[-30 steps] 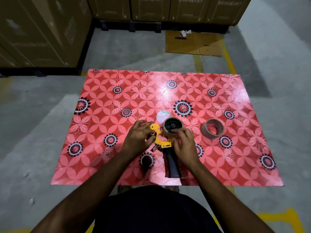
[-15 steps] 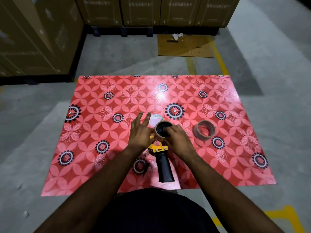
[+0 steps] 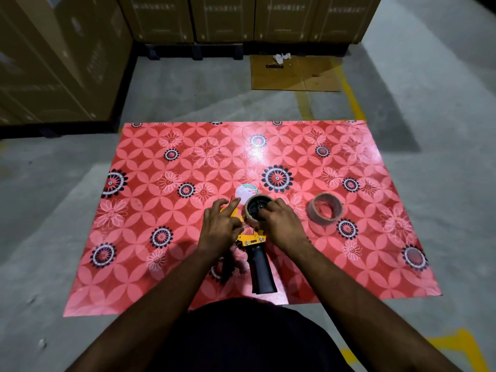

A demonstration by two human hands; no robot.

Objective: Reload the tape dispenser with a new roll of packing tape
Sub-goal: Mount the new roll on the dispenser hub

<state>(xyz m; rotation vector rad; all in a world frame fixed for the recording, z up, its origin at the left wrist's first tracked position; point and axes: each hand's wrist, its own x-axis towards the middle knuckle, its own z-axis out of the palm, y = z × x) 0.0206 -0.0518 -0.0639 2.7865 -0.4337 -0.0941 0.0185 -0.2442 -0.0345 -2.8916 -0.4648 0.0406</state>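
Observation:
The tape dispenser (image 3: pixel 255 240) lies on a red flowered mat (image 3: pixel 161 200), its yellow frame towards the far side and its black handle pointing at me. A brown roll of packing tape (image 3: pixel 251 210) sits on the dispenser's black hub. My right hand (image 3: pixel 281 224) grips that roll from the right, fingers over its rim. My left hand (image 3: pixel 220 226) rests on the yellow frame's left side, fingers pinching around the front part. A second brown roll of tape (image 3: pixel 325 209) lies apart to the right on the mat.
A small round white sticker or disc (image 3: pixel 245 190) lies just beyond the dispenser. Stacked cardboard boxes (image 3: pixel 222 17) on pallets stand at the back and left. A flattened cardboard sheet (image 3: pixel 295 73) lies on the concrete floor beyond the mat. Yellow floor lines run by.
My left hand spread its fingers half a second ago and has now come back onto the yellow frame. My right hand stays on the mounted roll. The view shifted slightly.

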